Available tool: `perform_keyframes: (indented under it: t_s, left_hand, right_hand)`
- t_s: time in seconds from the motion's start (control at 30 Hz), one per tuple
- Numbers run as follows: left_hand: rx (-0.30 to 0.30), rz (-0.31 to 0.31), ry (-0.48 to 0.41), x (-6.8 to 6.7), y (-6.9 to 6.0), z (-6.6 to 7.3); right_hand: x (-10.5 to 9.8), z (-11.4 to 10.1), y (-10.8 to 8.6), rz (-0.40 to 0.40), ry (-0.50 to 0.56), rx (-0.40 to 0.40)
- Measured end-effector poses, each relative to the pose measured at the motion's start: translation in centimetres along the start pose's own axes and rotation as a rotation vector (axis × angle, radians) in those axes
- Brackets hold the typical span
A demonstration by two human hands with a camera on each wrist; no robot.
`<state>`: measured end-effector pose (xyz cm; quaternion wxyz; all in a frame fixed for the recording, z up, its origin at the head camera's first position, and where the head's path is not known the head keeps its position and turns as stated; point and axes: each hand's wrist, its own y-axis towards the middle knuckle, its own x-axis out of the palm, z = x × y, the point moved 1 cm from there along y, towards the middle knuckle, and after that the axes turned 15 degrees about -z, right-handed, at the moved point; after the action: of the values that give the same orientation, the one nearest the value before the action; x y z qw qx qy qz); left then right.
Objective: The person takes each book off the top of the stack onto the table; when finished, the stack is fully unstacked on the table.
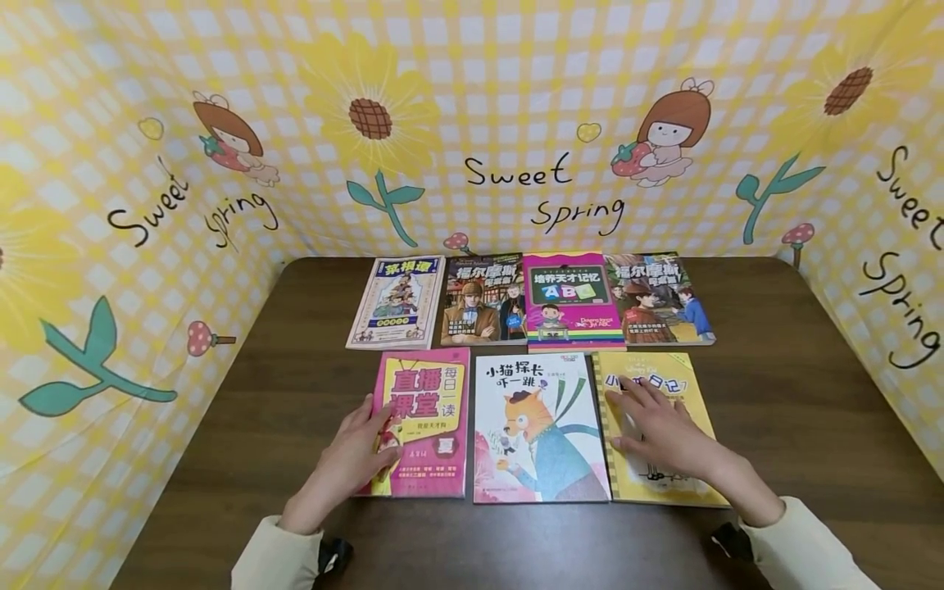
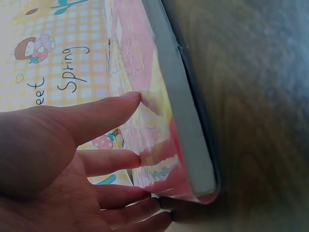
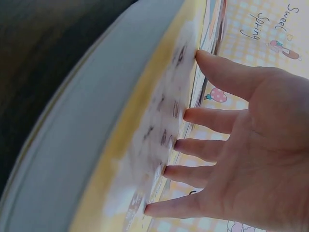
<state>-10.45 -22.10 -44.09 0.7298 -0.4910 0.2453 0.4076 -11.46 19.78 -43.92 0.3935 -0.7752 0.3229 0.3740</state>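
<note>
In the head view my left hand rests with spread fingers on the left side of a pink book. The left wrist view shows its fingertips touching that glossy cover. On the right, my right hand lies over a yellow book, fingers extended, hiding part of the title. Its fingertips meet the yellow cover in the right wrist view. Between the two sits a white book with an orange cat in a blue top, which neither hand touches.
Behind these lies a back row: a cream book, a dark detective book, a magenta ABC book and another detective book. All lie flat on a brown wooden table. A yellow checked cloth stands around the table's back and sides.
</note>
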Motion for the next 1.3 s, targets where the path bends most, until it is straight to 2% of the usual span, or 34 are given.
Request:
perform_keyframes:
  t_s: [0.53,1.3]
  left_hand:
    - [0.013,0.016,0.01,0.5,0.2,0.7]
    - [-0.014,0.022,0.031,0.7,0.3,1.1]
  right_hand:
    - [-0.2,0.4,-0.2,0.005,-0.013,0.025]
    - [-0.3,0.6,-0.1,0.01,-0.016,0.018]
